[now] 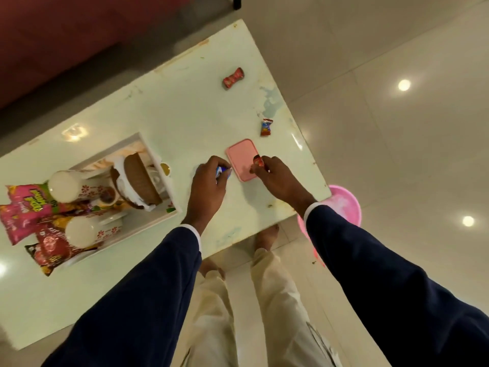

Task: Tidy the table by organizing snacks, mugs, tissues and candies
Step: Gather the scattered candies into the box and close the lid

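Observation:
My left hand [207, 185] is closed around a blue and white wrapped candy [221, 171], just left of a pink lid [241, 157] lying flat on the white table [185, 112]. My right hand [277, 178] pinches a red wrapped candy [258, 160] over the lid's right edge. Two more candies lie loose farther out: a red one [233, 78] and a red and blue one [266, 127]. A white tray [158, 154] at the left holds two white floral mugs [64, 186] [82, 231], a brown tissue holder [139, 178] and pink and red snack packets [23, 210].
A pink bucket [344, 205] stands on the tiled floor beside the table's right corner, under my right forearm. A dark red sofa [53, 35] runs along the far side of the table. My legs and feet stand against the table's near edge.

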Available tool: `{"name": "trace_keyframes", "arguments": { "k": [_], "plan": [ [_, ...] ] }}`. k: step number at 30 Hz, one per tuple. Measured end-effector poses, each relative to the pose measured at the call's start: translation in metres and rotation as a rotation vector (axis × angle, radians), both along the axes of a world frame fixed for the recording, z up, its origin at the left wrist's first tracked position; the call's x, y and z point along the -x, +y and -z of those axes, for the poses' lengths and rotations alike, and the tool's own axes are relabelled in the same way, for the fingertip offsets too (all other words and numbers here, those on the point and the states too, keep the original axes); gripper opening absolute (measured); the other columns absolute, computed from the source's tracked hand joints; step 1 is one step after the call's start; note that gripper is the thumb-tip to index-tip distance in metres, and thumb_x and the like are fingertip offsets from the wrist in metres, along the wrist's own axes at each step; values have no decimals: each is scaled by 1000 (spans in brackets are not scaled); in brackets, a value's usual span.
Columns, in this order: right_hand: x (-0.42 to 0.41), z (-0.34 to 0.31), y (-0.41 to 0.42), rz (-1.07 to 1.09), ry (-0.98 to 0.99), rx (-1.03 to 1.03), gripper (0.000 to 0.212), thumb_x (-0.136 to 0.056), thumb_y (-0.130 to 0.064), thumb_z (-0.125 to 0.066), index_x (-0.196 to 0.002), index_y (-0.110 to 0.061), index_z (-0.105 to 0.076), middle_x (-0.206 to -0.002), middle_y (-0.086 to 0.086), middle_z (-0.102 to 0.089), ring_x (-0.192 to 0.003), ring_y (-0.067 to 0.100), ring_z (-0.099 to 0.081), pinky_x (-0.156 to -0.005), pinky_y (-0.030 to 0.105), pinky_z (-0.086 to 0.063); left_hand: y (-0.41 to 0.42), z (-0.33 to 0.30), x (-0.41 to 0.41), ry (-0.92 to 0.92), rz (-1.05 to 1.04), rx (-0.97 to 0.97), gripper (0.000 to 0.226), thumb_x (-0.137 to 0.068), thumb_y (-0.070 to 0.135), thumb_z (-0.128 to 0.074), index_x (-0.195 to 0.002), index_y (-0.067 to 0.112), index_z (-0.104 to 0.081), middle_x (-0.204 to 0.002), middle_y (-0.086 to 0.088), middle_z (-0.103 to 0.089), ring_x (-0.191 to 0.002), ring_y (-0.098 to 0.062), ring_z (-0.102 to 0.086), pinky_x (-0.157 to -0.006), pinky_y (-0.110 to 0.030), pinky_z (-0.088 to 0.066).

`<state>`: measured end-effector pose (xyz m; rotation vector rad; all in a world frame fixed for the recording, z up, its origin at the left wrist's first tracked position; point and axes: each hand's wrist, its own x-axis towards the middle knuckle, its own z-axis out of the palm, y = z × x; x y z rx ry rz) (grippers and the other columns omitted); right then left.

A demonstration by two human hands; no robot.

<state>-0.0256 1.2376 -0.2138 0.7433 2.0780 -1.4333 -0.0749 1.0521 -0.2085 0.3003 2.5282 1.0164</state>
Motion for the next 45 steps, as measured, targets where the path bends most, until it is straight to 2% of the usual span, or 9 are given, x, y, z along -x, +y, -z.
{"name": "trace_keyframes", "arguments": {
  "k": [2,5,9,13,20,26,29,36,45],
  "plan": [
    [11,-3,-34,-93,49,-101,28,-102,-31,-51,-90,-6,-56,-92,10,-52,-80,23,-50,-69,29,-32,-28,1,1,15,-67,23,11,-92,5,-67,-96,14,-64,-94,5,-67,-87,7,-56,-79,-6,-42],
    [21,-5,-77,-123,79,-155,20,-100,-24,-55,-91,-6,-57,-89,12,-56,-78,25,-49,-66,30,-34,-55,5,2,-67,-119,53,17,-88,-1,-69,-102,9,-68,-103,-5,-68,-94,-16,-63,-85,-30,-53],
    [25,-7,-100,-36,67,-135,23,-93,-29,-68,-105,-11,-61,-89,6,-65,-70,19,-61,-57,28,-48,-72,7,3,-138,-115,31,36,-88,-5,-69,-120,11,-64,-118,-7,-63,-92,-9,-62,-75,-8,-49],
    [18,-8,-84,25,85,-202,19,-91,-31,-70,-102,-19,-60,-79,-8,-62,-69,11,-62,-53,17,-41,-74,3,3,-66,-144,-43,34,-90,-7,-61,-118,12,-62,-117,-5,-60,-97,-10,-62,-74,-2,-45],
    [39,8,-5,116,208,-508,35,-89,-14,-63,-123,-16,-52,-118,8,-56,-98,23,-63,-74,28,-45,-49,5,38,-80,-22,-11,21,-96,5,-52,-98,17,-68,-104,3,-69,-94,-13,-63,-88,-37,-54],
    [85,33,11,-130,178,-590,33,-92,-16,-62,-123,-17,-50,-122,14,-45,-93,38,-62,-77,47,-57,-9,7,98,-55,52,37,21,-96,7,-52,-101,18,-69,-102,2,-68,-90,-17,-63,-79,-37,-52],
    [89,38,12,-130,122,-558,24,-88,-2,-54,-111,-10,-53,-119,14,-43,-84,38,-61,-75,46,-57,13,11,124,-86,99,107,19,-94,9,-55,-105,18,-69,-100,3,-65,-91,-20,-64,-75,-34,-49],
    [88,40,36,180,138,-276,21,-84,-1,-49,-100,-11,-57,-105,15,-59,-83,32,-60,-70,39,-52,62,23,179,-30,160,291,40,-94,25,-69,-131,20,-53,-131,-7,-57,-117,-28,-61,-99,-47,-49],
    [74,45,53,496,109,73,18,-88,-2,-48,-96,-11,-61,-87,-1,-60,-64,11,-61,-59,23,-53,117,50,227,104,338,457,39,-89,40,-73,-120,22,-57,-128,-9,-55,-114,-33,-58,-97,-47,-44]
  ]
}}
